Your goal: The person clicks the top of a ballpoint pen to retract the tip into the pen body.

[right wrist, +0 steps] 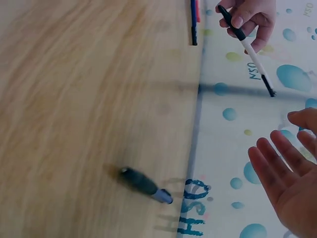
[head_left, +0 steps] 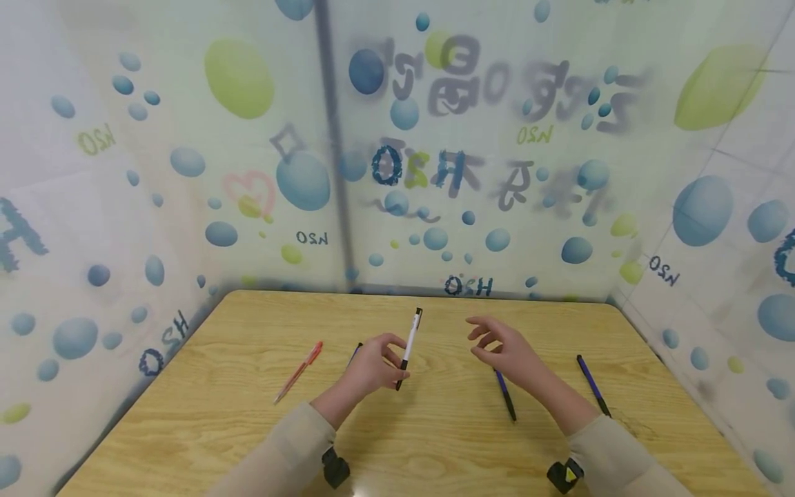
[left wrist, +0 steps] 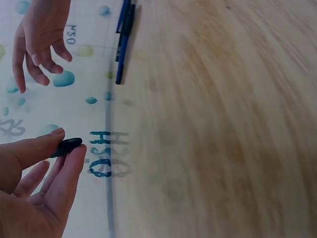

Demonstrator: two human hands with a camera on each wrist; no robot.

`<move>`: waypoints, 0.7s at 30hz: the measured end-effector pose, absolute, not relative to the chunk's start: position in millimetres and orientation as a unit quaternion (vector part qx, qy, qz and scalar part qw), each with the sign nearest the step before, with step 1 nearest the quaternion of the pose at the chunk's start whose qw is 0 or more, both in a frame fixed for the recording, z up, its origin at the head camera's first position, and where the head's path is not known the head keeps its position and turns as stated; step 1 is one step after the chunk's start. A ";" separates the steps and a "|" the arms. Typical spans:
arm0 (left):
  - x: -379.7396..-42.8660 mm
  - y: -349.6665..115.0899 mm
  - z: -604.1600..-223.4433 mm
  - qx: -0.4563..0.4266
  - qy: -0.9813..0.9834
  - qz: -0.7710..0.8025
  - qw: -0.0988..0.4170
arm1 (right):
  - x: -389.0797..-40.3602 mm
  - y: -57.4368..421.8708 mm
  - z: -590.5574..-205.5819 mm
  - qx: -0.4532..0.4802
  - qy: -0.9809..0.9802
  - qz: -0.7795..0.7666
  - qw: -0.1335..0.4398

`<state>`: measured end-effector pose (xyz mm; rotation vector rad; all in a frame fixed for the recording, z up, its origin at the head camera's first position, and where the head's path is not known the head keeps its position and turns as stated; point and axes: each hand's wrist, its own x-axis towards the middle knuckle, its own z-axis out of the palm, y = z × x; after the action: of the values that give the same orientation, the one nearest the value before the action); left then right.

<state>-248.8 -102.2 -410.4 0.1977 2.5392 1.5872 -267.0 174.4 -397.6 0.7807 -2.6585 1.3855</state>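
White pen (head_left: 411, 338) with black ends is pinched by the left hand (head_left: 373, 364), held up over the tabletop (head_left: 435, 442), top end tipped toward 1 o'clock. Right hand (head_left: 508, 346) is held apart from it at 3 o'clock, fingers kinda loosely spread, nothing gripped. On the tabletop, a red pen (head_left: 299, 373) can be spotted around 9 o'clock, and a blue pen (head_left: 506, 397), partly hidden, around 4.

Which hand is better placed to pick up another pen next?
Right, I'd say: the right hand holds nothing and hovers near a blue pen, while the left hand is occupied holding the white pen.
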 end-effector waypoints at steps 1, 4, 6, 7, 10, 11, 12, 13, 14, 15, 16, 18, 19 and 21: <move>-248.5 -102.7 -412.0 0.069 0.847 0.522 0.073 | -266.4 177.0 -399.2 0.253 -0.861 0.441 0.018; -247.7 -104.2 -416.3 0.083 0.857 0.503 0.078 | -265.1 183.3 -403.1 0.259 -0.869 0.421 0.003; -247.9 -104.9 -418.5 0.092 0.861 0.493 0.084 | -264.0 186.8 -405.1 0.264 -0.873 0.410 -0.013; -247.9 -105.2 -419.3 0.098 0.865 0.485 0.087 | -263.3 188.0 -406.1 0.264 -0.875 0.405 -0.022; -248.9 -106.0 -423.2 0.108 0.882 0.448 0.094 | -261.9 191.8 -410.2 0.269 -0.879 0.390 -0.048; -249.3 -106.1 -424.4 0.109 0.889 0.433 0.097 | -261.5 192.9 -411.9 0.272 -0.880 0.385 -0.052; -249.3 -106.3 -425.6 0.110 0.897 0.416 0.099 | -261.1 193.8 -413.4 0.275 -0.882 0.380 -0.056; -249.5 -106.5 -427.2 0.111 0.903 0.402 0.101 | -260.5 194.9 -414.8 0.278 -0.882 0.376 -0.058; -249.6 -106.8 -428.4 0.111 0.908 0.390 0.104 | -260.0 196.1 -416.1 0.281 -0.882 0.374 -0.061; -249.6 -107.1 -429.6 0.111 0.910 0.383 0.109 | -259.5 197.4 -417.2 0.283 -0.881 0.372 -0.063; -249.5 -107.4 -430.5 0.110 0.912 0.378 0.114 | -259.1 198.4 -418.2 0.285 -0.882 0.370 -0.064; -249.3 -108.4 -431.7 0.112 0.913 0.373 0.122 | -258.4 200.2 -419.1 0.285 -0.882 0.370 -0.068; -249.6 -109.1 -432.3 0.112 0.912 0.374 0.126 | -258.3 201.0 -419.5 0.286 -0.881 0.370 -0.070; -250.0 -110.4 -432.4 0.113 0.911 0.373 0.135 | -258.5 202.2 -420.2 0.286 -0.881 0.369 -0.075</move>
<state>-250.0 -110.4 -432.4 0.3277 2.6386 1.0820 -258.5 202.2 -420.2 0.9435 -2.9090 1.2193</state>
